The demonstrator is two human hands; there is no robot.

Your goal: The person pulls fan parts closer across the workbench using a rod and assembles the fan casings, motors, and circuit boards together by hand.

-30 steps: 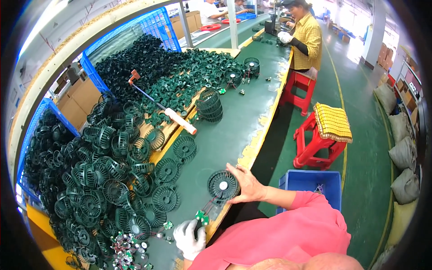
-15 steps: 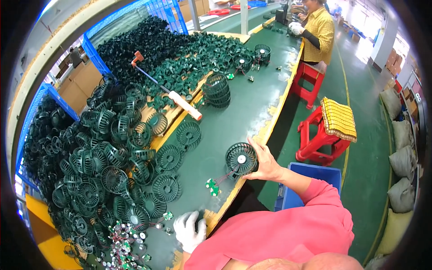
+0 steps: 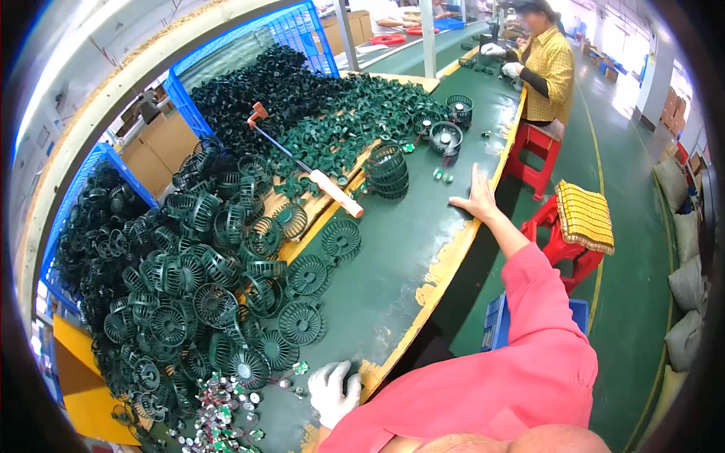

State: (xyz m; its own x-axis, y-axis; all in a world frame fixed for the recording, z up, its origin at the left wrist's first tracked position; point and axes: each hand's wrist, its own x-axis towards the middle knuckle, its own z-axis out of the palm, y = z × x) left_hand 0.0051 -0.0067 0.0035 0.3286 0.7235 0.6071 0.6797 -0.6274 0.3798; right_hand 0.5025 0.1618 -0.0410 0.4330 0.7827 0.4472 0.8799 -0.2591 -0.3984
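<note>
My bare right hand (image 3: 477,198) reaches out over the table's right edge, open, its fingers spread and nothing between them. A little beyond it on the bench stands a round dark-green fan housing (image 3: 445,138) with a pale motor hub, its small green circuit boards (image 3: 443,175) lying in front. Down by the near edge rests my white-gloved left hand (image 3: 334,394), loosely bent, fingers apart, holding nothing. Beside it lie small motors and circuit boards with wires (image 3: 223,411). Several flat fan grilles (image 3: 302,323) lie along the bench ahead of this hand.
Fan housings (image 3: 215,302) are heaped at left, with small green parts (image 3: 362,106) behind. A screwdriver-like tool with a pale handle (image 3: 336,194) hangs over the bench near stacked housings (image 3: 388,171). A co-worker in yellow (image 3: 555,72), red stools (image 3: 563,245) and a blue bin (image 3: 495,321) are at right.
My right hand has moved forward along the bench and let go of the fan housing, which now stands farther away near other housings. The left hand stays by the near edge. The view has shifted slightly.
</note>
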